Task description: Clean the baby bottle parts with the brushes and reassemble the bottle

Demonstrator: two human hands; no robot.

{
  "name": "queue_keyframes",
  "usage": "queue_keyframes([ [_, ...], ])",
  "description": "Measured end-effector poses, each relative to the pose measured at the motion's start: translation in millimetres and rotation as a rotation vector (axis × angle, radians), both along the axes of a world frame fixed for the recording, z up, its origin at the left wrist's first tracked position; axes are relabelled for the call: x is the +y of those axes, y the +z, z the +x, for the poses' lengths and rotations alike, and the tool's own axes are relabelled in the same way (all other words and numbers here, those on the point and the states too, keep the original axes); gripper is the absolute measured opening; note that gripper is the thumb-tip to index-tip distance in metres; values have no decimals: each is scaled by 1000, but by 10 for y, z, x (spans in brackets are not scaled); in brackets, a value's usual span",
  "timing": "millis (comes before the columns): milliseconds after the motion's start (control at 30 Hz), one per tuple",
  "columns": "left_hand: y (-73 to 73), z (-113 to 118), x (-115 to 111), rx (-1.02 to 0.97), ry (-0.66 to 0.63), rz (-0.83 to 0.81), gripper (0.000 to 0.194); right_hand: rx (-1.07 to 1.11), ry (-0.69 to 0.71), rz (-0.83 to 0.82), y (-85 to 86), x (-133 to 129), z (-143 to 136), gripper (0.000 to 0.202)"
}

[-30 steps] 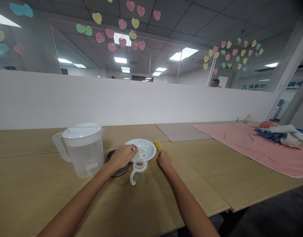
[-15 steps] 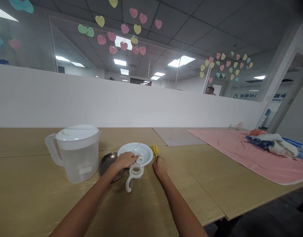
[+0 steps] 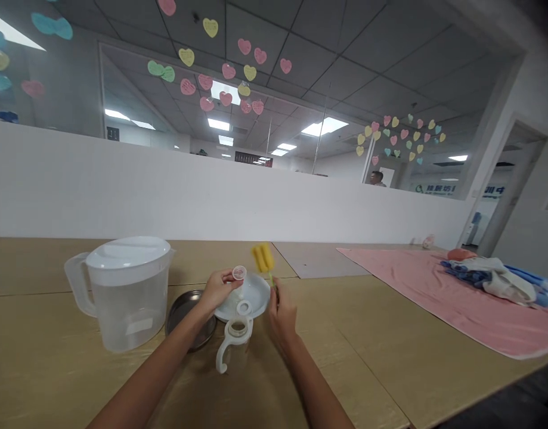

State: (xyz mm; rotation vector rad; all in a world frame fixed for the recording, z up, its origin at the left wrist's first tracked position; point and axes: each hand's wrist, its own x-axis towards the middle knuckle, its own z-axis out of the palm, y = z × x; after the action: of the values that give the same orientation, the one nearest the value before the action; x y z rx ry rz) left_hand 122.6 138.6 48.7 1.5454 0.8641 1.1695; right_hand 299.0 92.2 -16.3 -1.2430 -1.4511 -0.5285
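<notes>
My left hand [image 3: 220, 292] is closed on a small clear round cap [image 3: 239, 273], lifted over the white bowl [image 3: 258, 292]. My right hand [image 3: 282, 310] grips the thin green handle of a yellow sponge brush [image 3: 263, 257], its head raised just right of the bowl. At the bowl's near edge shows a white ring [image 3: 244, 308]. In front of it a clear bottle [image 3: 237, 356] with a white handled collar [image 3: 235, 337] stands upright, its mouth uncovered. Partly behind my left forearm is a round metal dish [image 3: 179, 310].
A large lidded plastic pitcher [image 3: 133, 310] of clear liquid stands on the left of the table [image 3: 354, 333]. A pink cloth [image 3: 417, 280] with bundled fabric [image 3: 492, 274] covers the right. A low white wall [image 3: 211, 202] rises behind; a person [image 3: 377, 178] shows beyond the glass.
My left hand has lifted the small clear cap from the bowl area. My right hand has raised the sponge brush off the table. The view has shifted slightly.
</notes>
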Motion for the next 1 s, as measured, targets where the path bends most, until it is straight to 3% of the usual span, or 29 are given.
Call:
queue_keyframes([
  [167,127,14,-107,-181,64,-25,37,-261,76,105,-1,-43,-57,33],
  [333,177,28,-146,-211,108,-27,41,-190,90,172,18,-63,-61,32],
  [567,165,11,-133,-313,67,-104,41,-114,138,170,9,-75,-79,30],
  [767,240,11,-170,-440,8,-144,44,-150,152,115,37,-66,-79,29],
  [900,314,-70,-166,-470,45,-127,41,-200,161,74,13,-44,-81,31],
  [1000,345,-137,-162,-376,103,-64,47,-262,141,11,-15,-31,-67,33],
])
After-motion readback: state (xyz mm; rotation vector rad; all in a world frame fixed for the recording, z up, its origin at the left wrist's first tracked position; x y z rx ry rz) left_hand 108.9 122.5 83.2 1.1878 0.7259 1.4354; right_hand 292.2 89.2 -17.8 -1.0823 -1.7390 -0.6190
